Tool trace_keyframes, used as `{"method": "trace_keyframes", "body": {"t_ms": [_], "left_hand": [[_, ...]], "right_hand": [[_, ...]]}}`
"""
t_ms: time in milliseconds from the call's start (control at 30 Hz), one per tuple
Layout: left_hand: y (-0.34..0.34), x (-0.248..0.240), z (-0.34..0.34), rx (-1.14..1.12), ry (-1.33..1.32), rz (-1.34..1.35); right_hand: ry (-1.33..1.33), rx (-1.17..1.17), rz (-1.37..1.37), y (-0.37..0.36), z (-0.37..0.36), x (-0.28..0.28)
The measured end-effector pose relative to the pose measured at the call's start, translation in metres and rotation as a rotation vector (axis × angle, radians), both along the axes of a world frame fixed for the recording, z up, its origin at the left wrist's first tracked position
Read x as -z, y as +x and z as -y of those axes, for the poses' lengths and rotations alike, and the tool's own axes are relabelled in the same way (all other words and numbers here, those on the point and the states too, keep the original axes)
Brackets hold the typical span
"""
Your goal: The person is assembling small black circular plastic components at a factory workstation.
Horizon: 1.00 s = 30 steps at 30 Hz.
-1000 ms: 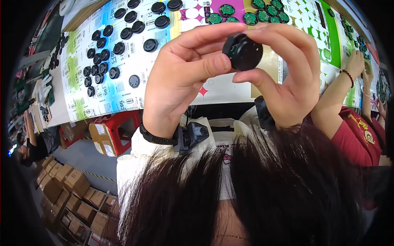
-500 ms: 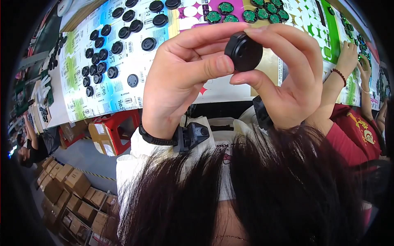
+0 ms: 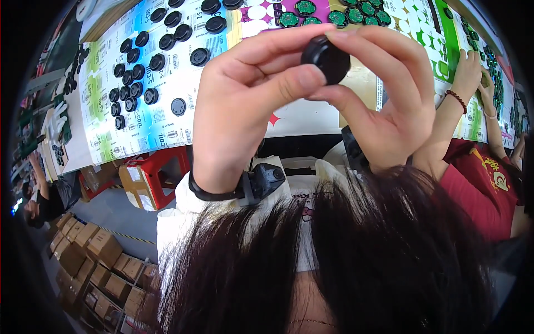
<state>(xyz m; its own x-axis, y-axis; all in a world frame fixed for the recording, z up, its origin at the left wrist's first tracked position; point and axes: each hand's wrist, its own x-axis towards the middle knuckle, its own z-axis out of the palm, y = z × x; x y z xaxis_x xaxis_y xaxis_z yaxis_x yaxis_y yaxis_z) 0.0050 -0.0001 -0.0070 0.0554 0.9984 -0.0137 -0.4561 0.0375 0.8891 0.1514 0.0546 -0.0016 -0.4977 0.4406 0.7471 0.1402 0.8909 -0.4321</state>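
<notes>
Round black cap [image 3: 326, 57] pinched betw. fingertips of left hand [image 3: 245, 106] & right hand [image 3: 389, 106], above printed sheet [image 3: 139, 106] w/ black caps.

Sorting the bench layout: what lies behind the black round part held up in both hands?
Behind the black round part, pinched by left hand and right hand, lies the printed sheet with black discs and green boards. The patch directly behind is covered.

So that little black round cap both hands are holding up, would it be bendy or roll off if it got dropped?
The black round cap looks like moulded plastic, so probably stiff. The left hand and right hand pinch it with fingertips only, so it seems light. Being a disc, it could roll on its edge, though similar black caps lie flat on the printed sheets.
</notes>
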Motion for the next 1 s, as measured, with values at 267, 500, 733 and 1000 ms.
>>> {"method": "trace_keyframes", "body": {"t_ms": [267,500,733,1000], "left_hand": [[0.012,0.002,0.008,-0.344,0.133,-0.330],[0.008,0.002,0.011,-0.382,0.186,-0.405],[-0.009,-0.007,0.012,-0.120,0.005,-0.198],[-0.021,-0.003,0.012,0.116,-0.068,-0.021]], "right_hand": [[-0.376,-0.136,-0.216,-0.017,0.004,0.033],[-0.425,-0.248,-0.194,-0.021,0.008,0.031],[-0.021,-0.164,0.122,-0.004,-0.007,0.009],[-0.028,-0.205,0.073,-0.001,-0.006,0.010]]}}
